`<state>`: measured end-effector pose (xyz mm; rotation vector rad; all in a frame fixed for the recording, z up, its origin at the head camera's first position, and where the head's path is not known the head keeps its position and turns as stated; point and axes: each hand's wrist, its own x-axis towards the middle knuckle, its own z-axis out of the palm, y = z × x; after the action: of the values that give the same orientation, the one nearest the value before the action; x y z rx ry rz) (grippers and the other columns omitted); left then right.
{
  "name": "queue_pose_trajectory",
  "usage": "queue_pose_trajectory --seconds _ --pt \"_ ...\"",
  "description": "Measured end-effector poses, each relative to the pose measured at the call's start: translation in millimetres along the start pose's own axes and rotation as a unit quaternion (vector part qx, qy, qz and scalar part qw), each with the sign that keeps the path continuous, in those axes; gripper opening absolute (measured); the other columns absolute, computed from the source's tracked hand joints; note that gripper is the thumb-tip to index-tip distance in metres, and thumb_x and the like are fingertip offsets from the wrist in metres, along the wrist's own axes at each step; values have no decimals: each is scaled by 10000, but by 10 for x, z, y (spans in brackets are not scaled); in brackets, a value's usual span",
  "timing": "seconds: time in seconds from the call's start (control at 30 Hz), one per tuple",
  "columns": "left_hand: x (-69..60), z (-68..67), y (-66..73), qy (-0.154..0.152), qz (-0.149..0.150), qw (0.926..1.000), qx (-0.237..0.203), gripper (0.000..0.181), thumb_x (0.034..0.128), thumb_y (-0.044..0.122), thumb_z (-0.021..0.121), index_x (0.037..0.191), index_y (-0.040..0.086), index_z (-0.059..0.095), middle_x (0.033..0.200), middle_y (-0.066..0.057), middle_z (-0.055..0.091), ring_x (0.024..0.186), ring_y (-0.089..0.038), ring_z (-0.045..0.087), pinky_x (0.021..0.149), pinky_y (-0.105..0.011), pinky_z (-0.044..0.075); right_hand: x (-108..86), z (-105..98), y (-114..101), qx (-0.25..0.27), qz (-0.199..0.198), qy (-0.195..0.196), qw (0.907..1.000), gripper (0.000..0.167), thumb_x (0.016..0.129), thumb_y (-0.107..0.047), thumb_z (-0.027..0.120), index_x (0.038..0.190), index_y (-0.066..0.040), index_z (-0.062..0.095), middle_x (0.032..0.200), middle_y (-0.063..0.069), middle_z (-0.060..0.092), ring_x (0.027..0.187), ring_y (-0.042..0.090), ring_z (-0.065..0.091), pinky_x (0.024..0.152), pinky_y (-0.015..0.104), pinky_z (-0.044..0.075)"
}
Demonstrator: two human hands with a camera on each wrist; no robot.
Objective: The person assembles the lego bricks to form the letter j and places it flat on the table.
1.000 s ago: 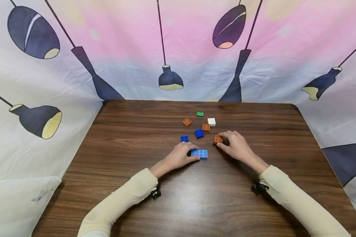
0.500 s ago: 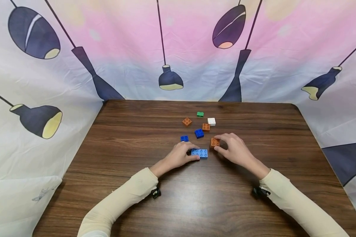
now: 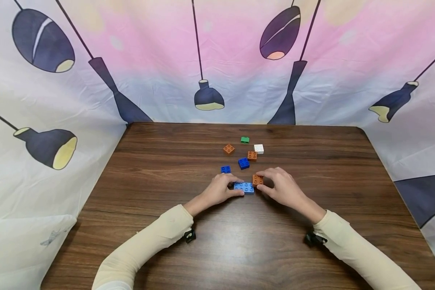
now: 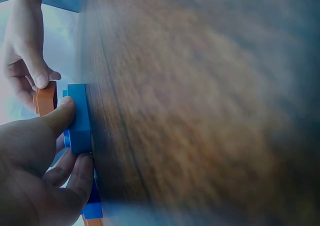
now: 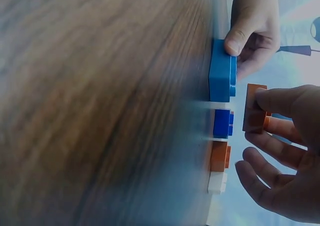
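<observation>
A long light-blue toy brick (image 3: 247,188) lies studs up on the table, gripped at its left end between the thumb and fingers of my left hand (image 3: 219,191). My right hand (image 3: 284,184) pinches a square orange brick (image 3: 257,180) by its edges. In the right wrist view that orange brick (image 5: 254,108) is held off the tabletop, a little higher than the light-blue brick (image 5: 220,71). From the head it appears right at the light-blue brick's right end; whether the two touch I cannot tell.
Beyond my hands lie two dark-blue bricks, one nearer the left hand (image 3: 225,169) and one in the middle (image 3: 243,163). Farther back are two orange bricks (image 3: 251,156), a white brick (image 3: 259,149) and a green brick (image 3: 245,139). A printed cloth (image 3: 166,60) hangs behind the wooden table (image 3: 159,161).
My right hand has carried the orange brick left and toward me, up to the light-blue brick's right end. The left hand and the light-blue brick have stayed in place.
</observation>
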<state>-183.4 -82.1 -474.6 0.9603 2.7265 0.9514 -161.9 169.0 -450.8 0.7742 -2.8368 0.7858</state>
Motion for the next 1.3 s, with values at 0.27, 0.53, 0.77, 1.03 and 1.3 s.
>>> queue_pose_trajectory --seconds 0.27,0.53,0.77,1.03,1.3 --pt "-15 -3 10 35 -99 9998 -165 392 906 301 795 1241 103 744 1053 -27 735 841 -114 565 746 -305 457 -7 28 -37 65 -18 -187 9998 403 928 -252 777 1279 -65 710 1221 101 719 1106 292 639 898 505 525" --pt "-8 0 -14 34 -111 9997 -191 386 910 307 791 1241 113 746 1048 -17 732 825 -107 558 728 -291 453 -11 54 -48 100 -20 -294 9995 403 937 -262 766 1292 -81 705 1234 98 713 1144 298 635 933 519 513" --pt "-5 0 -24 9 -136 9997 -217 393 906 314 794 1247 124 744 1057 -17 732 851 -106 571 744 -292 458 -16 68 -49 124 -28 -330 9994 397 936 -260 766 1289 -87 707 1223 89 714 1132 285 641 926 512 518" --pt "-7 0 -10 -2 -190 9996 -209 396 902 310 799 1246 122 745 1042 -12 727 848 -110 569 737 -291 457 -9 72 -58 66 -59 -349 9994 388 921 -248 783 1270 -92 719 1208 89 716 1120 293 646 917 522 520" --pt "-9 7 -12 -7 -219 9996 -187 399 902 320 799 1249 130 744 1039 -5 728 832 -102 552 735 -290 445 11 71 -55 20 -114 -336 9994 387 895 -245 808 1241 -88 739 1134 81 729 1047 273 666 867 498 539"
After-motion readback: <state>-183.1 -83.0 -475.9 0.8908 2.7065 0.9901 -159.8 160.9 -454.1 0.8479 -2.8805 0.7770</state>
